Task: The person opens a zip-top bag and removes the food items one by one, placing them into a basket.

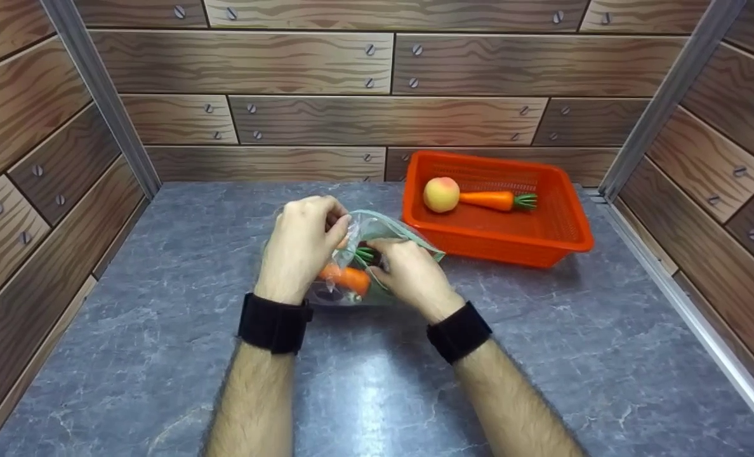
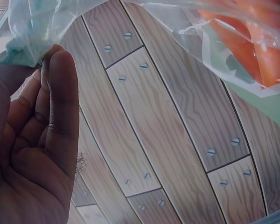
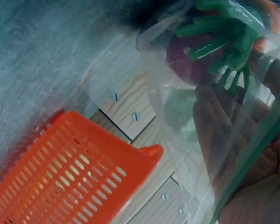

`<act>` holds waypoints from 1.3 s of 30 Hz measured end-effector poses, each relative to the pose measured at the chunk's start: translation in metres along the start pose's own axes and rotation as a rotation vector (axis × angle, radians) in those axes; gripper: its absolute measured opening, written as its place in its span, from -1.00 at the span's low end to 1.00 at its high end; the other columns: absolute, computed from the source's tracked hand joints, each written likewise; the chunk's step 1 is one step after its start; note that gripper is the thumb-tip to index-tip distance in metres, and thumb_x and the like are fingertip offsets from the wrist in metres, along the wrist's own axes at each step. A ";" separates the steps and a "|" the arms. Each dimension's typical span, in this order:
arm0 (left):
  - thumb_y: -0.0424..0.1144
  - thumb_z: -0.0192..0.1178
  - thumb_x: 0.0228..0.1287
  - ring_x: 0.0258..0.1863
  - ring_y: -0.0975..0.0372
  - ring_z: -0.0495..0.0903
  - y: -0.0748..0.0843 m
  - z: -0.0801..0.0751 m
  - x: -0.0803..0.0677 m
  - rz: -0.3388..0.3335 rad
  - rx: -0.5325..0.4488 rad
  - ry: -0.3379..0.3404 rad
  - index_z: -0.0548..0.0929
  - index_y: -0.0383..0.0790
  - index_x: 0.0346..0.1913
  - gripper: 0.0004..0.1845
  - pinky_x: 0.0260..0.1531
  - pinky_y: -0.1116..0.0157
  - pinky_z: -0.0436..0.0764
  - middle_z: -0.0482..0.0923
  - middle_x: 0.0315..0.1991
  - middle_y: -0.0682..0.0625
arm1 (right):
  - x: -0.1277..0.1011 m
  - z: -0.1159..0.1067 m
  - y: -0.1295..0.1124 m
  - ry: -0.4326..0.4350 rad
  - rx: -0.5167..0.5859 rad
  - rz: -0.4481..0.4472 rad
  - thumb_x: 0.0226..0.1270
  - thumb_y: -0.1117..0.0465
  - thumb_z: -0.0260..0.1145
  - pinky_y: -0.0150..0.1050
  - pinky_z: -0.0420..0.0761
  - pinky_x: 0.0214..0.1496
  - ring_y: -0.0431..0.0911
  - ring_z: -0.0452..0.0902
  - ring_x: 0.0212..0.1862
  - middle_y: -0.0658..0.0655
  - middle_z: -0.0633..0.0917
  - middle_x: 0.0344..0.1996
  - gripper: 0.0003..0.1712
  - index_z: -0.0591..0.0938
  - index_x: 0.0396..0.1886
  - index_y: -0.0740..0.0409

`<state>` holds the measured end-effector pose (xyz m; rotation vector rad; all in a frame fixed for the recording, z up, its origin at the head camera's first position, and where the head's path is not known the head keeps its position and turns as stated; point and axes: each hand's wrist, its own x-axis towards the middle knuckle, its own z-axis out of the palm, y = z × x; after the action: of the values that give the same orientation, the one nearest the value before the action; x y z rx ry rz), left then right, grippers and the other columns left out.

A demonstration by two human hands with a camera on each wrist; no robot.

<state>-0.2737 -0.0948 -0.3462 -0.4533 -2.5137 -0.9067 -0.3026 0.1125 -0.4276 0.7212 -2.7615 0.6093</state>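
Note:
A clear plastic zip bag (image 1: 377,238) with a green rim lies at the table's middle. Inside it is an orange toy carrot (image 1: 346,278) with green leaves (image 3: 226,32), and a dark reddish item (image 3: 191,58) beside them. My left hand (image 1: 301,244) pinches the bag's top edge (image 2: 25,39) between thumb and fingers. My right hand (image 1: 409,270) holds the bag's other side, its fingers (image 3: 219,126) seen through the plastic. An orange basket (image 1: 551,235) to the right holds a peach (image 1: 441,194) and a second carrot (image 1: 494,200).
The grey marble tabletop (image 1: 574,355) is walled by wood-pattern panels (image 1: 326,120) at the back and both sides. The basket's corner (image 3: 74,172) stands close to the right of the bag.

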 end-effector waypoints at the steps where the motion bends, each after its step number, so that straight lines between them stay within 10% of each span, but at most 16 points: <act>1: -0.28 0.48 0.66 -0.21 0.02 0.91 0.000 0.001 0.000 0.006 0.002 0.000 0.91 -0.28 -0.08 -0.88 -0.13 0.05 0.90 0.93 -0.17 -0.14 | 0.000 0.002 0.000 0.002 -0.006 0.003 0.60 0.25 0.63 0.15 0.89 0.36 0.19 0.91 0.26 0.25 0.92 0.26 -0.51 0.80 0.43 0.19; 13: -0.27 0.47 0.68 -0.21 0.04 0.90 0.001 -0.001 0.001 0.006 -0.004 0.005 0.91 -0.26 -0.07 -0.88 -0.14 0.07 0.90 0.93 -0.16 -0.13 | 0.003 -0.006 0.000 0.031 -0.010 -0.011 0.55 0.29 0.63 0.16 0.91 0.30 0.20 0.92 0.21 0.25 0.93 0.23 -0.58 0.83 0.34 0.18; 27: -0.28 0.44 0.71 -0.22 0.06 0.88 -0.005 -0.007 0.001 -0.047 -0.021 0.003 0.91 -0.26 -0.06 -0.87 -0.15 0.11 0.88 0.93 -0.17 -0.13 | -0.011 -0.052 -0.017 0.100 -0.010 -0.091 0.52 0.29 0.62 0.07 0.97 0.04 0.14 0.95 -0.02 0.26 0.96 -0.04 -0.72 0.83 0.14 0.26; 39: -0.26 0.44 0.71 -0.24 0.06 0.87 -0.008 -0.011 0.001 -0.063 -0.026 0.023 0.92 -0.24 -0.07 -0.86 -0.14 0.11 0.88 0.93 -0.16 -0.12 | -0.022 -0.096 -0.016 0.092 0.095 -0.092 0.54 0.32 0.62 0.02 0.99 0.12 0.11 0.98 0.04 0.26 0.96 0.11 -0.63 0.85 0.27 0.30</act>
<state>-0.2753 -0.1072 -0.3421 -0.3713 -2.5110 -0.9633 -0.2653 0.1515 -0.3434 0.8147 -2.6145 0.7388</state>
